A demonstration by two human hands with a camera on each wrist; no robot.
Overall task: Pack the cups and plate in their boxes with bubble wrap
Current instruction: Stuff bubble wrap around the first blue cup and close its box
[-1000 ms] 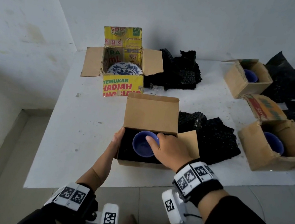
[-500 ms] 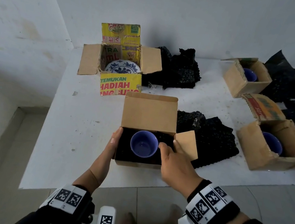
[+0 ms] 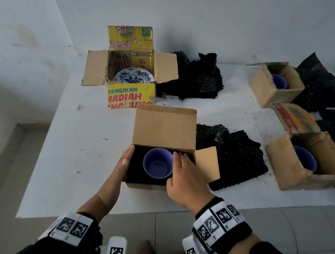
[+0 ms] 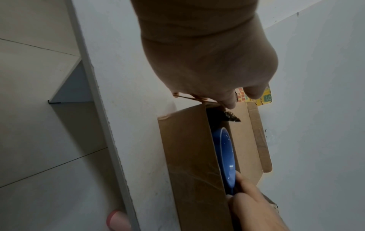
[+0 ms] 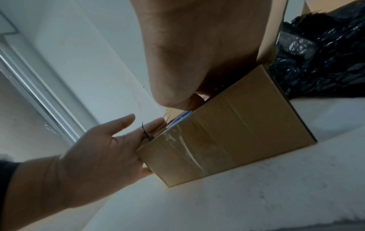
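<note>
A blue cup (image 3: pixel 158 164) stands upright in the near cardboard box (image 3: pixel 145 186), on black bubble wrap lining (image 3: pixel 134 171). My left hand (image 3: pixel 124 160) lies flat with straight fingers against the box's left wall, thumb apart. My right hand (image 3: pixel 180 167) reaches into the box between the cup and the right wall, its fingers bent down beside the rim. In the left wrist view the right hand (image 4: pixel 252 207) touches the cup (image 4: pixel 225 153) at its rim. The right wrist view shows the box (image 5: pixel 227 125) and my left hand (image 5: pixel 102 154) against it.
A yellow box (image 3: pixel 130 100) holds a blue-and-white plate (image 3: pixel 133 77) at the back left. Two more boxes (image 3: pixel 274 94) (image 3: pixel 297 177) with blue cups stand at the right. Black bubble wrap (image 3: pixel 237 158) lies beside the near box, with more piles (image 3: pixel 199 77) behind. The table edge (image 3: pixel 150 212) is close.
My right hand let go of the cup's rim, drew back to the box's front right corner, then reached in again to the right of the cup. The left hand stayed put.
</note>
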